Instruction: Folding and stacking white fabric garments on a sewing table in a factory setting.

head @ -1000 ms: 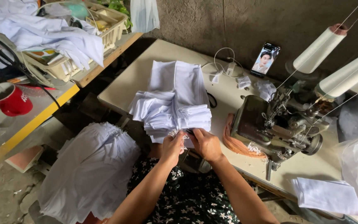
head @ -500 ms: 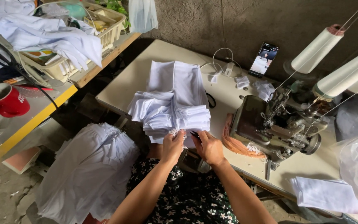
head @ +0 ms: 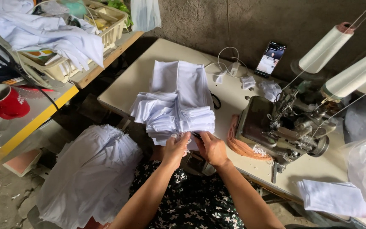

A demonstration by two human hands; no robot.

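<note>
1. Just right of the fingers stands a grey sewing machine [head: 282, 127], with a loose heap of orange cord [head: 239, 146] lying between it and the right hand [head: 212, 148]
2. Beyond the fingers, at the far edge of the pale table [head: 149, 74], a phone [head: 270, 58] leans against the wall beside a white cable [head: 227, 63] and small white scraps [head: 259, 87]
3. Up and to the right of the fingers, large white thread cones [head: 346, 59] feed lines down to the machine
4. Left of and below the left hand [head: 175, 149], a big heap of white cloth [head: 90, 178] hangs beside the person's lap; a folded white piece [head: 333, 197] lies well to the right, at the table's near edge
5. Far left of the fingers, a red mug [head: 6, 101] and a basket [head: 81, 38] draped with white garments sit on another bench
6. The stack of white folded pieces [head: 176, 112] lies directly ahead of the fingertips, its long axis running away from the person towards the wall, its layered fringe of edges fanned left and right
7. Both hands pinch the stack's near edge, fingers curled narrow and closed on the cloth, thumbs close together
</note>
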